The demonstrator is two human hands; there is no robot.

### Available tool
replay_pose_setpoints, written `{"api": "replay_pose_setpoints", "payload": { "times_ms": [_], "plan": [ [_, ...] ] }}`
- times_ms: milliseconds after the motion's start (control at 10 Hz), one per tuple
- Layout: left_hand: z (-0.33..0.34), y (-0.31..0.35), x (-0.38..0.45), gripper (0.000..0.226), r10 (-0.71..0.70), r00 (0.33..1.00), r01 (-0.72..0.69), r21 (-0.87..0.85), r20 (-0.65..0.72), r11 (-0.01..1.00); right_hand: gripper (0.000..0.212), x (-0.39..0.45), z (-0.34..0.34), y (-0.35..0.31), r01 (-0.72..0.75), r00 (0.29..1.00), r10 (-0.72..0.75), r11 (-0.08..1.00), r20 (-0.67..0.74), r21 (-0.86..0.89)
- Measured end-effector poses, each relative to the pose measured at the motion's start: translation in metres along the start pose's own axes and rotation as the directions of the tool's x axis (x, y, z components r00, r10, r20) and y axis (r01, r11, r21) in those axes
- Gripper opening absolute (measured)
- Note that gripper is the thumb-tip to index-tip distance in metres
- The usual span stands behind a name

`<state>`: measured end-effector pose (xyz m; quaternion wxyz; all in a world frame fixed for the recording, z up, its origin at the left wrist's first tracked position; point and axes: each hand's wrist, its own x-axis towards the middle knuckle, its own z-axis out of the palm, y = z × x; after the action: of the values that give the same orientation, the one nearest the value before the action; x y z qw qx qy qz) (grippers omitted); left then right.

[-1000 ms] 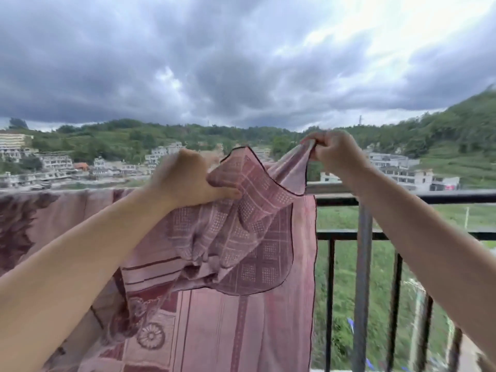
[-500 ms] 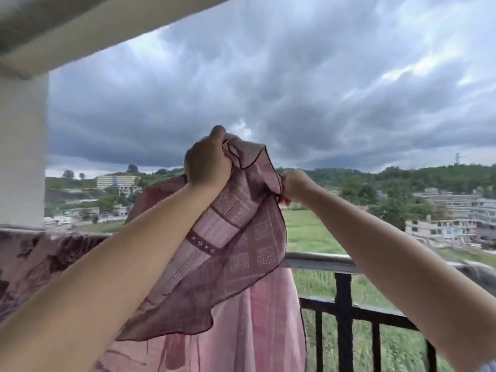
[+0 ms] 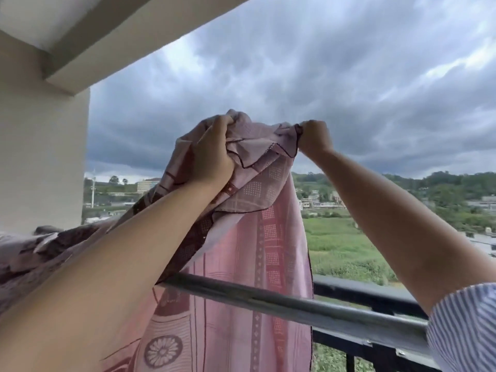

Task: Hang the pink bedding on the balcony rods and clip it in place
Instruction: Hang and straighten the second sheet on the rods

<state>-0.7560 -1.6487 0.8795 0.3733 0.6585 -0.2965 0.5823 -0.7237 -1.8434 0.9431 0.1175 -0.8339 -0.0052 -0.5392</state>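
While both hands lift it, the pink bedding (image 3: 271, 245) drapes below.
Left hand (image 3: 212, 154) and right hand (image 3: 314, 139) fingers bunch its edge above the rod (image 3: 308, 308).

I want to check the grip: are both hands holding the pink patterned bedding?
Yes, the left hand and right hand each clutch the raised pink patterned bedding.

Above you to the left, a pale cream concrete ceiling beam (image 3: 128, 36) slants across the corner, meeting a plain off-white wall pillar (image 3: 40, 162) on your left. Beyond the balcony, a black metal railing (image 3: 375, 294) crosses low on your right. Past it lies a flat green grassy field (image 3: 346, 251), then wooded green hills (image 3: 442, 183) with scattered pale buildings (image 3: 316, 201). Heavy grey storm clouds (image 3: 295, 81) fill your sky.
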Motion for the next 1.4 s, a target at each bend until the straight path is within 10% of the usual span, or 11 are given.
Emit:
{"api": "replay_pose_setpoints", "payload": {
  "times_ms": [100, 200, 300, 400, 500, 700, 900, 1100, 1200, 1300, 1400],
  "plan": [
    [0.006, 0.003, -0.011, 0.028, -0.026, 0.984, 0.026, 0.001, 0.179, 1.000, 0.030, -0.029, -0.003, 0.024, -0.092, 0.900, 0.116, 0.993, 0.420, -0.077],
    [0.011, 0.009, -0.028, 0.026, -0.052, 0.950, 0.061, -0.020, 0.308, 0.998, 0.021, -0.065, -0.009, 0.037, -0.127, 0.527, 0.233, 0.972, 0.817, -0.196],
    [0.009, 0.017, -0.038, 0.015, -0.056, 0.913, 0.102, -0.095, 0.404, 0.990, 0.018, -0.094, -0.012, 0.032, -0.052, 0.214, 0.338, 0.941, 0.916, -0.335],
    [-0.004, 0.027, -0.041, 0.013, -0.037, 0.877, 0.122, -0.149, 0.479, 0.981, 0.044, -0.112, -0.024, 0.025, -0.002, 0.071, 0.396, 0.918, 0.915, -0.397],
    [-0.017, 0.040, -0.048, 0.014, 0.003, 0.840, 0.126, -0.200, 0.542, 0.972, 0.057, -0.129, -0.045, 0.019, 0.028, 0.085, 0.425, 0.903, 0.901, -0.428],
    [-0.026, 0.053, -0.063, 0.017, -0.027, 0.783, 0.161, -0.160, 0.621, 0.974, 0.054, -0.183, -0.119, -0.034, -0.367, 0.567, 0.013, 0.899, 0.824, 0.239],
    [-0.066, 0.056, -0.057, 0.046, -0.038, 0.641, 0.248, -0.161, 0.766, 0.955, 0.016, -0.206, -0.073, -0.050, -0.203, 0.839, 0.102, 0.970, 0.534, 0.134],
    [-0.084, 0.060, -0.065, 0.043, -0.097, 0.579, 0.147, 0.013, 0.810, 0.989, 0.014, -0.193, -0.104, -0.007, 0.188, 0.809, 0.011, 0.943, 0.587, -0.276],
    [-0.082, 0.075, -0.067, 0.033, -0.133, 0.790, 0.348, -0.260, 0.599, 0.900, 0.018, -0.199, -0.128, 0.031, 0.204, 0.842, 0.061, 0.884, 0.535, -0.422],
    [-0.088, 0.123, -0.064, 0.009, -0.041, 0.951, 0.196, -0.497, 0.306, 0.846, 0.020, -0.202, -0.145, 0.050, 0.168, 0.853, 0.091, 0.885, 0.514, -0.435],
    [-0.099, 0.179, -0.085, 0.015, 0.238, 0.897, 0.070, -0.652, 0.372, 0.755, 0.027, -0.215, -0.158, 0.068, 0.022, 0.707, 0.326, 0.877, 0.628, -0.480]
  ]
}}
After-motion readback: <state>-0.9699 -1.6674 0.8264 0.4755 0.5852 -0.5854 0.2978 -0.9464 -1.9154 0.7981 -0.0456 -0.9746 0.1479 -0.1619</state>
